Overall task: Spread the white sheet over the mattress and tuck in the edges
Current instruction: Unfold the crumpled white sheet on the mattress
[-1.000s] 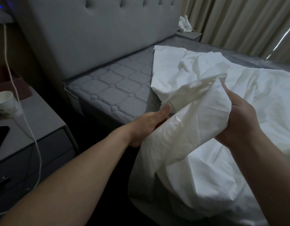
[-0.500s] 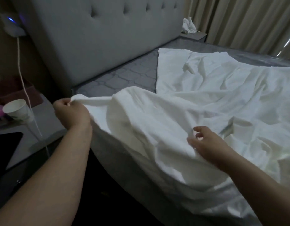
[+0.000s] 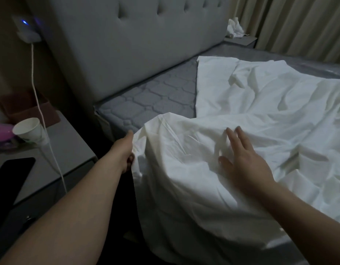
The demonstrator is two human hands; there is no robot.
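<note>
Since the frame half a second ago, the gathered edge of the crumpled white cotton sheet (image 3: 251,115) has been carried down toward the near corner of the grey quilted mattress (image 3: 146,100), and the right hand (image 3: 243,161) has been opened flat. That hand is laid on the sheet with fingers straight and spread. The left hand (image 3: 125,152) is curled round the sheet's bunched edge at the mattress side, though the fingers are largely hidden in the dim light. A bare strip of mattress is left uncovered below the grey tufted headboard (image 3: 127,44). A white paper cup (image 3: 28,130) is seen on the grey bedside counter (image 3: 69,144).
</note>
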